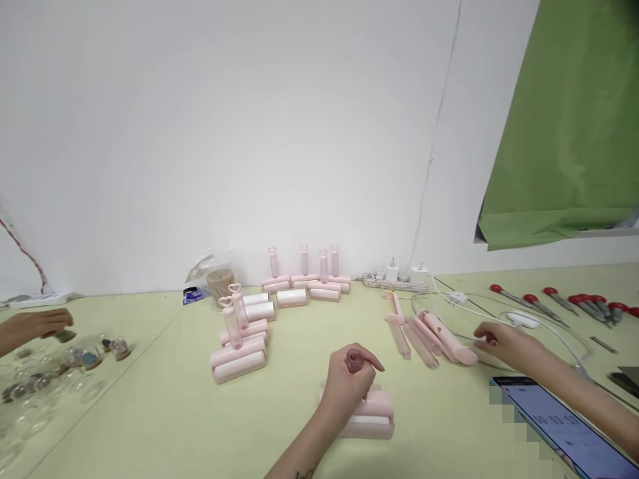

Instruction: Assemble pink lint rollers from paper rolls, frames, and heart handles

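Note:
My left hand (347,379) is wrapped round a translucent pink tube (355,360), whose round open top shows above the fingers. Under that hand lies a pink lint roller (369,426) with a white roll; where the tube meets it is hidden. My right hand (504,340) is at the right, fingers loosely curled and apart, with nothing visible in them. Nearest to it is a curved pink cover (449,339), just to its left. Beside the cover lie clear pink tubes (422,342) and a pink handle piece with a heart-shaped loop (394,306).
Several pink lint rollers with upright handles (239,359) stand at the left and along the wall. A power strip (399,283) with cables, a phone (564,426) and red-ended tools (589,306) occupy the right. Another person's hand (40,326) hovers over glass domes (44,379).

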`<action>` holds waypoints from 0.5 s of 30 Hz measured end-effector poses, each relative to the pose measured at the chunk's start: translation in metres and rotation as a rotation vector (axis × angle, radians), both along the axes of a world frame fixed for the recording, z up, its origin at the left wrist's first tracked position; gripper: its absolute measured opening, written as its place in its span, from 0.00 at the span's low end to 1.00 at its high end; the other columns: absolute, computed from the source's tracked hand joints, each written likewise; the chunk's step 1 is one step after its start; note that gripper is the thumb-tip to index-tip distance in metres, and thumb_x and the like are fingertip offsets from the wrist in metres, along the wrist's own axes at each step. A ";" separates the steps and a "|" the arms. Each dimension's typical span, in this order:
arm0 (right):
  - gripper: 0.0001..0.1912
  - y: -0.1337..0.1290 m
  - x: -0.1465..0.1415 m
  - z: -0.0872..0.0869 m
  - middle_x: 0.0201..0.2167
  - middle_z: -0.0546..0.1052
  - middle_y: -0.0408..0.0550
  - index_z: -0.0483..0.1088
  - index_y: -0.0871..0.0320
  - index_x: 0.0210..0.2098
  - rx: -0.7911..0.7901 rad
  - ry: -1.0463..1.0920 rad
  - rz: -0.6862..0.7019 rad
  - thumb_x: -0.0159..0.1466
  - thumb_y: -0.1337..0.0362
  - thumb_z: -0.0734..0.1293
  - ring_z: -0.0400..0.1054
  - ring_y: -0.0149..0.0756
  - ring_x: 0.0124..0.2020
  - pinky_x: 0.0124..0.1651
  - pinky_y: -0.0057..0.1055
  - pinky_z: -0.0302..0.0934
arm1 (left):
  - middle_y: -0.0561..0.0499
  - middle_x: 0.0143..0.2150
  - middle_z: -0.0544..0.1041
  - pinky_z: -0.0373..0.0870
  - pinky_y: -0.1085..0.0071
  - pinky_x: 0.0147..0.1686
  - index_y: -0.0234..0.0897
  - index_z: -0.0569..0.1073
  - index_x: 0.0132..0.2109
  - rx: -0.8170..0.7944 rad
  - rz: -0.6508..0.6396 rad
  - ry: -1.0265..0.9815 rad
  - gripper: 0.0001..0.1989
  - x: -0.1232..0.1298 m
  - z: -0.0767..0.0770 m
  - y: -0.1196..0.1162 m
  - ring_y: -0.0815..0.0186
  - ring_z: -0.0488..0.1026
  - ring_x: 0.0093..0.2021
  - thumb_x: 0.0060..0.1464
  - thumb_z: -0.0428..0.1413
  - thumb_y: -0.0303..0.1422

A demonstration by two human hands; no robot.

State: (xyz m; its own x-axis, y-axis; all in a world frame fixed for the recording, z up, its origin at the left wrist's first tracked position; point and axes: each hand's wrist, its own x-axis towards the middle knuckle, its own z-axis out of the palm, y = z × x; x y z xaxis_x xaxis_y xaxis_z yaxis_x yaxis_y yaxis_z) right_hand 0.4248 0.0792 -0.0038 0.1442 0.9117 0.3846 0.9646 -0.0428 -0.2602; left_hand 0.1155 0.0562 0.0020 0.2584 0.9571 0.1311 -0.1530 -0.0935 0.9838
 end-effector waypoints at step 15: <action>0.18 -0.035 -0.199 0.085 0.39 0.72 0.42 0.64 0.49 0.45 -0.229 0.567 0.884 0.55 0.64 0.65 0.66 0.33 0.40 0.42 0.29 0.60 | 0.62 0.07 0.52 0.46 0.78 0.10 0.38 0.59 0.15 -0.008 -0.001 0.016 0.06 0.000 -0.008 0.005 0.77 0.49 0.09 0.33 0.46 0.26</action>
State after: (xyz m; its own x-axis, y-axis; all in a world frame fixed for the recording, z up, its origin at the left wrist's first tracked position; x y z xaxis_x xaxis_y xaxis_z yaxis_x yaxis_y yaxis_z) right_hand 0.2255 0.0438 0.0812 -0.4982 0.8220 0.2758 0.4187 0.5066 -0.7536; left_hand 0.1154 0.0617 -0.0064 0.2610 0.9580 0.1191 -0.1373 -0.0853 0.9868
